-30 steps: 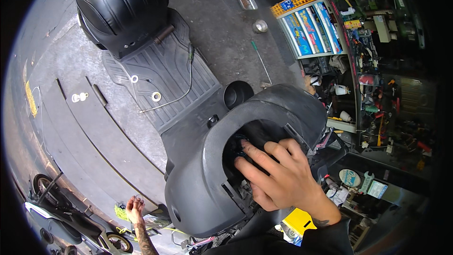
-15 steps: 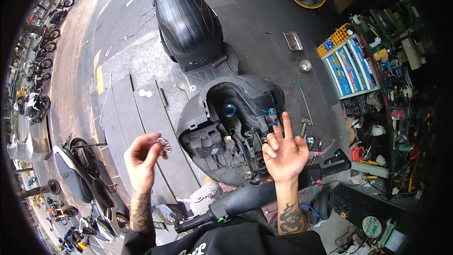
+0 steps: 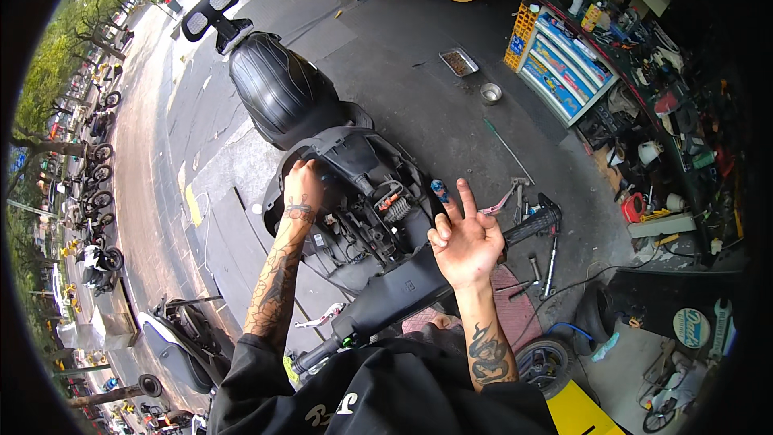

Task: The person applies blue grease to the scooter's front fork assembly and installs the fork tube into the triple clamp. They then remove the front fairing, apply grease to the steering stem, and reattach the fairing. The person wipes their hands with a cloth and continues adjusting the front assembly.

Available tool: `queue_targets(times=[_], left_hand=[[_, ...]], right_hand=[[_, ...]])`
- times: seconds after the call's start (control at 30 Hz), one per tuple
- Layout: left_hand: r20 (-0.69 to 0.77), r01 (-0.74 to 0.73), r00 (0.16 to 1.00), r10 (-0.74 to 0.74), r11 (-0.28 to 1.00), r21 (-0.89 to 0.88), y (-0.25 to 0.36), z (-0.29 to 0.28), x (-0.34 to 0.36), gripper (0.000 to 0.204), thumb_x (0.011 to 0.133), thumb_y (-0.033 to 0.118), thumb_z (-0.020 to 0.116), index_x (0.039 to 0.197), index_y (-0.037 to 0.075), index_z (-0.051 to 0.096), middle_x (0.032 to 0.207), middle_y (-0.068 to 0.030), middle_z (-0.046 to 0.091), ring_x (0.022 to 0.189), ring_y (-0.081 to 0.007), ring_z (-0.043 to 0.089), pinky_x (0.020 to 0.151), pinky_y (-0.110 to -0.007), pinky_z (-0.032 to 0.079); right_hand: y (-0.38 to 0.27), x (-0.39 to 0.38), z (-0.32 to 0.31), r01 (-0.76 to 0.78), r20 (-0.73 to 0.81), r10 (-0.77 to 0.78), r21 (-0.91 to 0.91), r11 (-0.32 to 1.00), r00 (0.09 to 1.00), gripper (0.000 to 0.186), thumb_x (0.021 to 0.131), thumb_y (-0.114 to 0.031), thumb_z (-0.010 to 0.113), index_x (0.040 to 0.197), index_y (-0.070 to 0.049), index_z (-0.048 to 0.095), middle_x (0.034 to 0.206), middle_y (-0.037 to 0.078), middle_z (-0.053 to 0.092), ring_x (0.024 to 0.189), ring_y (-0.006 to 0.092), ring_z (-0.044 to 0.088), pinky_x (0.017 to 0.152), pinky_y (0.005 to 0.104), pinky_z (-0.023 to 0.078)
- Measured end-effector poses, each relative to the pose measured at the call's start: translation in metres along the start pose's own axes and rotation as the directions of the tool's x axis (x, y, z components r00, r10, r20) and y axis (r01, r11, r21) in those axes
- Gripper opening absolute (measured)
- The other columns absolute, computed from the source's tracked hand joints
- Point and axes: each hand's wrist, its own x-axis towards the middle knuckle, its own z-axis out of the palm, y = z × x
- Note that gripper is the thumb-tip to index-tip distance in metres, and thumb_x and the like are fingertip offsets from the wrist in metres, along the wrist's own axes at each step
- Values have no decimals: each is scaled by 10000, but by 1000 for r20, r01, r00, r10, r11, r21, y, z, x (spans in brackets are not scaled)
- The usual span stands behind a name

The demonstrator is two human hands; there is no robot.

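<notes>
My left hand (image 3: 304, 184) reaches into the opening of a black scooter body (image 3: 330, 145), fingers curled downward and their tips hidden. What they hold, if anything, does not show. To its right my right hand (image 3: 467, 246) hovers palm up over the scooter's near right side. Two fingers stretch out and apart while the others bend. A shiny blue piece (image 3: 440, 188) is at the tip of one stretched finger; whether worn or carried, I cannot tell. Hoses, wires and a coiled spring (image 3: 396, 208) show inside the body. Below lies the dark handlebar (image 3: 411, 286).
Beyond the body rises the black stitched seat (image 3: 282, 89). A metal tray (image 3: 459, 62) and bowl (image 3: 490, 94) lie on the floor, with long tools (image 3: 551, 267) at the right. A drawer cabinet (image 3: 564, 72) and cluttered shelves line the right; parked motorcycles (image 3: 101, 267) the left.
My left hand, earlier pinching small shiny metal pieces left of the scooter, has moved right and away from me into the body's opening. My right hand keeps its pose. The view has shifted.
</notes>
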Motion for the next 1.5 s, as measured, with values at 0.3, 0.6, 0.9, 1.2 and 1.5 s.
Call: queue_targets(times=[0.3,0.6,0.9,1.2,1.5], left_hand=[[168,-112,981,98,991,71,-28,11,20,239,806,49,690,1035,60,758,949,-222,753,894,-420,747,800,-490,616],[236,-159,963,131,982,103,-30,16,22,279,831,31,648,1058,107,791,942,-190,771,919,-408,754,844,-474,619],[249,-168,954,167,986,-17,-36,10,13,550,694,-38,677,1237,45,712,1100,-218,765,1058,-398,731,971,-446,590],[201,-158,961,190,974,-161,-38,9,3,565,766,-10,693,1325,76,703,1127,-253,734,1080,-431,706,971,-474,580],[40,-182,977,210,914,-362,23,-83,-98,476,842,-61,664,1313,13,653,1246,-179,699,1121,-372,643,998,-436,545]], right_hand=[[-23,-31,-17,72,-36,-71,3,997,997,701,924,-347,569,1581,-126,466,1399,149,674,787,238,595,704,368,459],[-26,-34,-13,92,-36,-92,-21,996,995,702,925,-344,562,1581,-117,459,1409,152,665,795,253,594,712,377,471],[-1,-32,-21,48,-50,-51,-64,997,997,708,912,-355,582,1570,-119,470,1398,151,677,805,280,629,720,392,499],[18,-27,-32,0,-64,-8,-120,993,998,699,907,-348,580,1560,-119,479,1416,161,673,812,292,648,728,399,509],[48,22,-16,-17,65,122,-820,572,990,697,912,-226,499,1576,-36,404,1540,205,547,671,192,656,518,283,482]])
